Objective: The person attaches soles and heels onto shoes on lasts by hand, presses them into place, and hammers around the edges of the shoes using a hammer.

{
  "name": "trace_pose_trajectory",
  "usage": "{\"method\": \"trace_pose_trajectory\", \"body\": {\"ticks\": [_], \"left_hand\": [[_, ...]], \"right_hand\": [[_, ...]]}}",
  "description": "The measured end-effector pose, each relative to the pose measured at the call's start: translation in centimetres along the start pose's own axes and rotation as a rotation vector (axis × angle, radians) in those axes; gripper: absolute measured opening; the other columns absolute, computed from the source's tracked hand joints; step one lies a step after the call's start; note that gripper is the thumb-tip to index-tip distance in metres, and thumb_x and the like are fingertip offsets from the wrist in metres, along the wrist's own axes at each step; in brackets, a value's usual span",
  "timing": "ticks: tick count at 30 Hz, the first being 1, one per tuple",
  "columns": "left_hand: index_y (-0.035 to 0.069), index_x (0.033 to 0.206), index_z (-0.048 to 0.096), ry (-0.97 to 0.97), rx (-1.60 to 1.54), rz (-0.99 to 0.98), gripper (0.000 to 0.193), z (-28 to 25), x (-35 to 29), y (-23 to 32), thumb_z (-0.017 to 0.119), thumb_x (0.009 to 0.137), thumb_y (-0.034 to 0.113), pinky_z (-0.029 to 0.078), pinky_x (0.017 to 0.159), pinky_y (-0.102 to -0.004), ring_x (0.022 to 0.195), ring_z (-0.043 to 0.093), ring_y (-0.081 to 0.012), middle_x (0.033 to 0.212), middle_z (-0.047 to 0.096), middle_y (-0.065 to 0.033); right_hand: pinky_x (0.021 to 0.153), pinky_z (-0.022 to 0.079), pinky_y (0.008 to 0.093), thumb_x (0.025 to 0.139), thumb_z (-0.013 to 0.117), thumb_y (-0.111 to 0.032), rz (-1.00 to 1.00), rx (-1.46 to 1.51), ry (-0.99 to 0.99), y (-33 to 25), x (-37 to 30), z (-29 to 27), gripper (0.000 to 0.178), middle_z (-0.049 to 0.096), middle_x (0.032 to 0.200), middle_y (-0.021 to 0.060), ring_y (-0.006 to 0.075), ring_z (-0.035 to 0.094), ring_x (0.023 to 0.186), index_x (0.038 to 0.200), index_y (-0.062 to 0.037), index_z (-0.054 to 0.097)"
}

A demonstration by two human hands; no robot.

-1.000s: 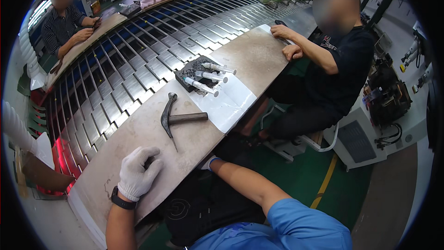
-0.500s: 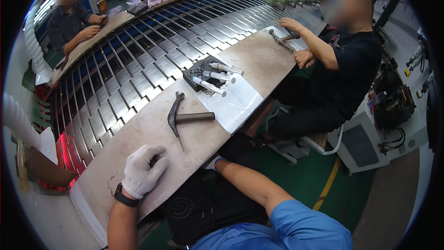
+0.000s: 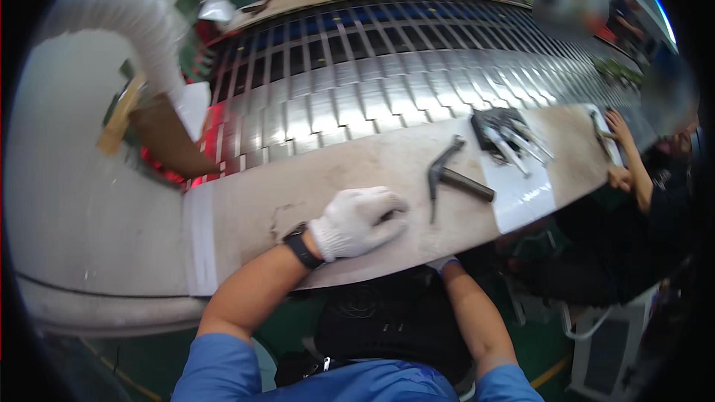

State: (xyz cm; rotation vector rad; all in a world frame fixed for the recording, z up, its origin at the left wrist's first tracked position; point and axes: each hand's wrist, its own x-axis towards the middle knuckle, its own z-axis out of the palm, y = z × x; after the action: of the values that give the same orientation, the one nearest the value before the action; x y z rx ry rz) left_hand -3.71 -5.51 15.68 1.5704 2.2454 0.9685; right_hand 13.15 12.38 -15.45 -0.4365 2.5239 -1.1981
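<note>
Steel slats of a conveyor run behind the tan worktop, with a white ribbed hose at the left. Three syringes lean on a black block over a white sheet, just right of the hammer, which lies on the worktop, its dark head curved to a thin point, its handle brown. Beside it, the gloved left hand rests loosely curled, apparently empty; the right hand is mostly under the edge, its grip impossible to tell.

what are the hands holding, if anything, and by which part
Nothing visible in the left hand, curled on the table; the hammer lies apart. The right hand is mostly hidden: cannot tell.
</note>
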Motion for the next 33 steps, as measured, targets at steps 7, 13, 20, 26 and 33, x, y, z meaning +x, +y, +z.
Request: {"method": "trace_pose_trajectory", "body": {"ticks": [7, 13, 20, 26, 33], "left_hand": [[0.007, 0.111, 0.075, 0.041, -0.005, 0.015, 0.023, -0.8, -1.5, -0.3, 0.078, 0.093, 0.021, 0.061, 0.078, -0.044, 0.085, 0.074, -0.0342, 0.092, 0.072, -0.0119], [0.007, 0.11, 0.075, 0.065, -0.016, 0.02, 0.022, -0.7, -1.6, -0.5, 0.078, 0.093, 0.02, 0.06, 0.076, -0.0442, 0.083, 0.074, -0.0344, 0.092, 0.072, -0.0117], [0.006, 0.109, 0.075, 0.044, 0.017, 0.025, 0.021, -0.7, -1.2, -0.5, 0.079, 0.093, 0.019, 0.061, 0.078, -0.0434, 0.085, 0.075, -0.0347, 0.095, 0.075, -0.0144], [0.006, 0.109, 0.076, -0.023, 0.018, -0.048, 0.022, -1.7, -0.7, 1.0, 0.08, 0.092, 0.017, 0.059, 0.073, -0.0418, 0.079, 0.073, -0.0329, 0.088, 0.072, -0.0135], [0.004, 0.109, 0.077, -0.018, -0.026, -0.063, 0.022, -0.9, -0.2, 1.7, 0.083, 0.09, 0.014, 0.059, 0.07, -0.0376, 0.074, 0.073, -0.0284, 0.089, 0.072, -0.014]], "right_hand": [[0.135, 0.026, 0.0477, 0.111, 0.048, -0.05, -0.189, -0.023, -0.113, 0.5, 0.3, 0.1, 0.064, 0.041, 0.176, 0.0135, 0.0334, 0.036, 0.163, 0.165, -0.0139, 0.05], [0.135, 0.026, 0.0477, 0.111, 0.048, -0.051, -0.209, -0.051, -0.132, 0.8, 0.3, 0.3, 0.065, 0.041, 0.176, 0.0134, 0.0332, 0.035, 0.163, 0.165, -0.014, 0.05], [0.135, 0.026, 0.0476, 0.111, 0.049, -0.052, 0.06, -0.091, -0.013, 1.1, 0.3, 1.5, 0.066, 0.04, 0.176, 0.0133, 0.033, 0.035, 0.163, 0.165, -0.0141, 0.049], [0.135, 0.026, 0.0476, 0.111, 0.049, -0.052, 0.38, -0.112, 0.175, 0.9, 2.2, 2.9, 0.067, 0.04, 0.176, 0.0132, 0.0329, 0.035, 0.163, 0.166, -0.0142, 0.049], [0.134, 0.028, 0.0483, 0.11, 0.05, -0.053, 0.414, -0.095, 0.249, 0.3, 1.4, 1.5, 0.066, 0.044, 0.174, 0.0147, 0.0353, 0.039, 0.161, 0.163, -0.0142, 0.053]]}}
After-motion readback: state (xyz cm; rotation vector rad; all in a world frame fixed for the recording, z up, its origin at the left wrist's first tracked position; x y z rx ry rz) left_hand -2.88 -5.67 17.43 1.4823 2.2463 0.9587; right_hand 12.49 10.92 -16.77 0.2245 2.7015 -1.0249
